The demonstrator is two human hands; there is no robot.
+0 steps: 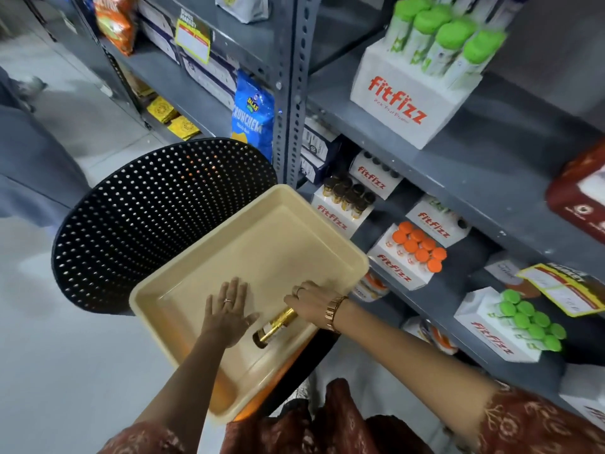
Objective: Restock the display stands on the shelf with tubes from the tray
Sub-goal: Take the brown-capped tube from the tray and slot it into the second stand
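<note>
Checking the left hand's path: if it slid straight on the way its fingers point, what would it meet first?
Likely bare tray floor, then the tray's far wall. The left hand points up-tray, away from the gold tube; depth is unclear.

Shallow beige plastic tray sits on a black perforated chair, beside the grey metal shelf. One gold tube with dark cap lies in the tray's near end. Right hand grips its upper end; left hand flat, fingers spread, just beside the tube. White Fitfizz display stands on the shelf carry green-, orange- and dark-capped tubes.
</note>
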